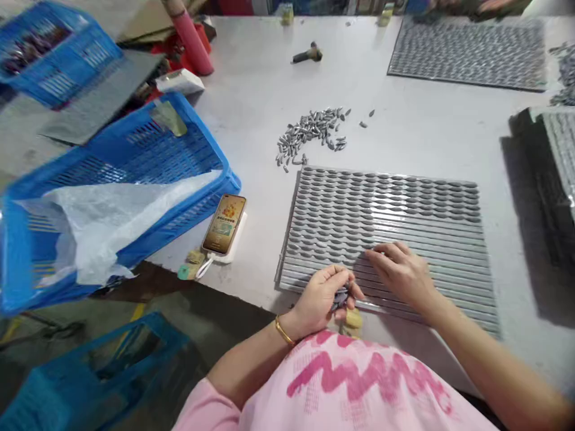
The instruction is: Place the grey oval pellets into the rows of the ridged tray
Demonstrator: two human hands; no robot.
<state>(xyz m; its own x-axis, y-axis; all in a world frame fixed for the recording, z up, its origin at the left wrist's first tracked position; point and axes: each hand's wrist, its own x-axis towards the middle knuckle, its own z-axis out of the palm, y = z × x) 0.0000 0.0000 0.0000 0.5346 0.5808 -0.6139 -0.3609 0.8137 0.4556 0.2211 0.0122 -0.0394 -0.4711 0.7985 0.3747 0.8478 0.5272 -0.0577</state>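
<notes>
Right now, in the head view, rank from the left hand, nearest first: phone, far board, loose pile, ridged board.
From the left hand:
1. Ridged board: right at the hand
2. Phone: left
3. Loose pile: beyond the ridged board
4. Far board: far right

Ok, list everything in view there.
Table: one, white, centre
Grooved board: one, grey, under right hand
Small pieces: many, grey, heaped beyond board
Second board: one, grey, far right
Stack: one, dark grey, right edge
Near basket: one, blue, left
Plastic sheet: one, white, over near basket
Far basket: one, blue, far left
Phone: one, gold screen, beside near basket
Tube: one, pink, far left
Bracelet: one, gold, left wrist
Left hand: one, holding grey pieces
Right hand: one, at board
</notes>
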